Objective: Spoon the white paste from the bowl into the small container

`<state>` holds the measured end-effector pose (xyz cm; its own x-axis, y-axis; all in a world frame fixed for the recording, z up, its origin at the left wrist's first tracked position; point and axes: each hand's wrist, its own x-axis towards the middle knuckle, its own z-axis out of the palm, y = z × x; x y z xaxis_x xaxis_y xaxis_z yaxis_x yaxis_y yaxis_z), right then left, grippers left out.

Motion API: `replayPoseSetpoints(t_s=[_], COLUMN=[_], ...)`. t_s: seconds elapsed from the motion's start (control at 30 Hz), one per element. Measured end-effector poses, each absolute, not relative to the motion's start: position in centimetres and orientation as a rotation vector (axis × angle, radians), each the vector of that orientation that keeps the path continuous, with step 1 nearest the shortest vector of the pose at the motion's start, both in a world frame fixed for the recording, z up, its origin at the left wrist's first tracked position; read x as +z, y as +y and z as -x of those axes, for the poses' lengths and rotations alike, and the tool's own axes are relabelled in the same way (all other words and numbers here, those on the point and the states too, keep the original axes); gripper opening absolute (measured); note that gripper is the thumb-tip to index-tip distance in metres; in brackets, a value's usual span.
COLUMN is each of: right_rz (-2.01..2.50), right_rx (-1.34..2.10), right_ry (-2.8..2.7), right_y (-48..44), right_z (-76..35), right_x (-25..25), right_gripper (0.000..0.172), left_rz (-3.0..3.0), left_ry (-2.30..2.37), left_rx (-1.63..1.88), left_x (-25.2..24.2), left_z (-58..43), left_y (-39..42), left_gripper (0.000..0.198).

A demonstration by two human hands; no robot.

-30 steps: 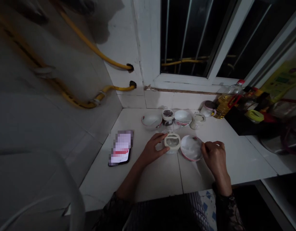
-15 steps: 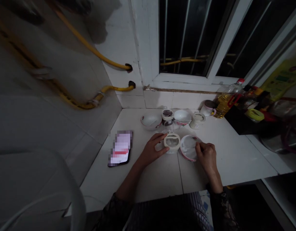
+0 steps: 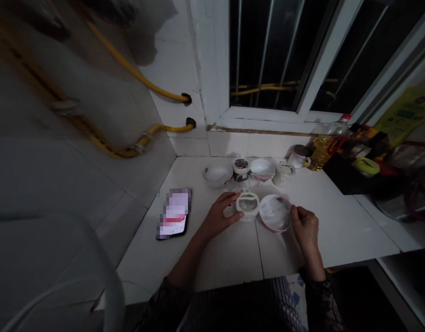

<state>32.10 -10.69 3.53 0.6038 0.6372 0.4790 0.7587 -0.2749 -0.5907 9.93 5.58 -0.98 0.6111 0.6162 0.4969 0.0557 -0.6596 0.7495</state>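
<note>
On the counter, a clear jar with a cream rim (image 3: 247, 205) stands with its transparent lid (image 3: 247, 180) flipped up at the back. My left hand (image 3: 221, 214) grips it from the left, thumb at the front and fingers behind. Right beside it is a white bowl with a pink-red edge (image 3: 275, 216), holding something pale that I cannot identify. My right hand (image 3: 305, 226) is just off that bowl's right rim, fingers pinched together; whatever lies between them is hidden or too small to name.
Behind stand a patterned bowl (image 3: 217, 175), a dark-filled jar (image 3: 240, 167), a second white bowl (image 3: 262, 169), another jar (image 3: 284, 174) and a mug (image 3: 299, 157). A phone (image 3: 174, 214) lies left. An oil bottle (image 3: 319, 150) and a black box (image 3: 347, 177) stand right.
My right hand has moved right, from over the bowl's right side to just outside its rim. My left hand keeps its hold on the jar.
</note>
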Motion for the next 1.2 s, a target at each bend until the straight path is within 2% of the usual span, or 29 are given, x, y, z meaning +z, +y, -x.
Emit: replayPoseSetpoints(t_s=[0.27, 0.43, 0.63, 0.87, 1.2], right_rz=[1.933, 1.738, 1.583, 1.721, 1.925], right_rx=[-0.127, -0.469, -0.776, -0.753, -0.706], right_ry=[-1.003, -1.176, -1.697, -1.476, -1.486], right_y=[-10.3, -8.7, -7.3, -9.6, -13.0], right_z=[-32.1, -29.9, -27.0, -30.3, -33.7], right_x=[4.1, 5.5, 5.9, 6.7, 6.4], right_gripper=[0.047, 0.042, 0.031, 0.033, 0.039], left_rz=[-2.111, -2.11, -2.12, -2.126, -2.118], left_ry=[0.531, 0.531, 0.525, 0.532, 0.531], left_rx=[1.011, 1.011, 1.023, 1.02, 1.022], left_x=[-1.0, -1.0, -1.3, -1.0, -1.1], left_z=[-10.0, -9.9, -10.0, -10.0, -10.0], left_y=[5.5, 5.6, 5.7, 5.6, 5.6], left_gripper=[0.051, 0.051, 0.051, 0.052, 0.052])
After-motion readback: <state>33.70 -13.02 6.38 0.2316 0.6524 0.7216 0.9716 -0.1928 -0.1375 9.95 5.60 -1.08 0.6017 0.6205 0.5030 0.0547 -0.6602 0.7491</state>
